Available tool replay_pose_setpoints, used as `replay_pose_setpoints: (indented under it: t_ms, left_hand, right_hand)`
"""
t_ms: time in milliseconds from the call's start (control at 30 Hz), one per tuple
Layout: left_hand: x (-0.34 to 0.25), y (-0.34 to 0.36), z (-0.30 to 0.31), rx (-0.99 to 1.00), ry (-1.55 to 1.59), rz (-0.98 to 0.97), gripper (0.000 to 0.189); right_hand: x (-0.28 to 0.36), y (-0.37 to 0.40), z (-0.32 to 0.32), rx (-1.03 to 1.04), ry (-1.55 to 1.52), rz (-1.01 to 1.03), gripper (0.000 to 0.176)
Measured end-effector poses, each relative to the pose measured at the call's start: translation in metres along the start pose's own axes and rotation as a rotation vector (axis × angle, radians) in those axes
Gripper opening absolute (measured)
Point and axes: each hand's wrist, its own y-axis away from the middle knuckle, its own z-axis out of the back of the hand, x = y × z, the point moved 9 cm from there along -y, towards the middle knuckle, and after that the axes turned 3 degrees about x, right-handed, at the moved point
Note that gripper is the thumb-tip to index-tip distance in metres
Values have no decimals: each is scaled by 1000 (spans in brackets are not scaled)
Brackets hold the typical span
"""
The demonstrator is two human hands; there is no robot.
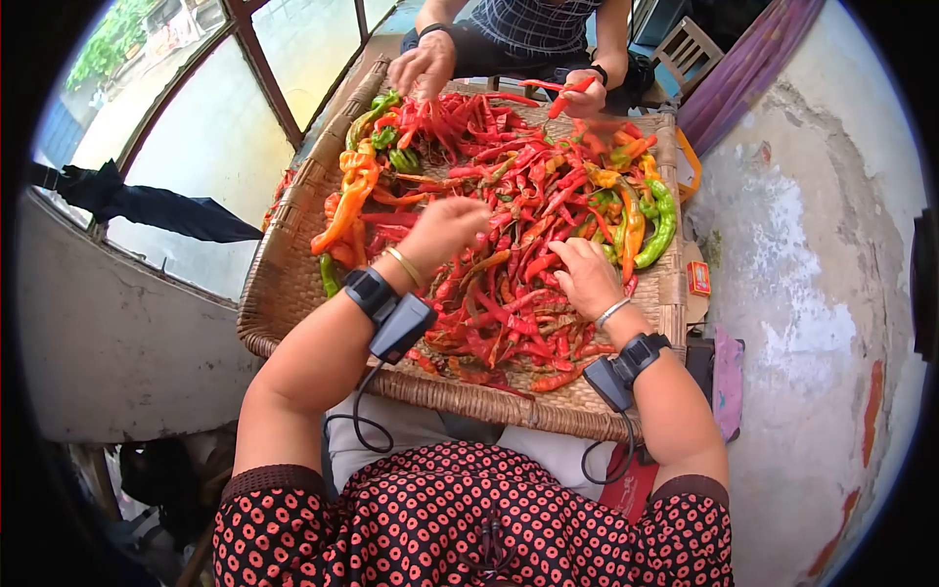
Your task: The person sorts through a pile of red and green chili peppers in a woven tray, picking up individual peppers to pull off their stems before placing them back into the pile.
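The left hand (445, 233) is held over the middle of the heap, left of centre, its fingers curled in; whether anything is pinched inside cannot be told. The right hand (585, 277) is lower and to the right, half open, fingers bent down at the red chili peppers (509, 220); a firm grip cannot be made out.

These chilies lie tangled across the woven tray (279, 305). Each should be light and fairly pliant, smooth-skinned enough to slip, and easily split if squeezed; a fingertip pinch near the stem end looks the surest hold. Plumper orange peppers (354, 196) at the left and curled green peppers (665, 223) at the right should feel crisper. At the far side, a co-worker's hand (584, 95) holds a red chili.
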Motion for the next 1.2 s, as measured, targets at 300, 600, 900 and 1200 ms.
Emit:
replay_pose_setpoints:
  t_ms: [300, 600, 900, 1200]
  left_hand:
    - [15, 21, -59, 415, -465, -41, 16]
    - [24, 26, -72, 537, -179, 55, 27]
    - [27, 13, -51, 420, -126, 118, 11]
    - [1, -2, 2, -26, 17, -79, 16]
  right_hand:
    - [5, -1, -3, 118, 179, 10, 15]
    - [11, 5, -8, 106, -1051, -439, 12]
    - [8, 3, -10, 77, -1100, -420, 15]
    - [38, 5, -21, 318, -118, 138, 17]
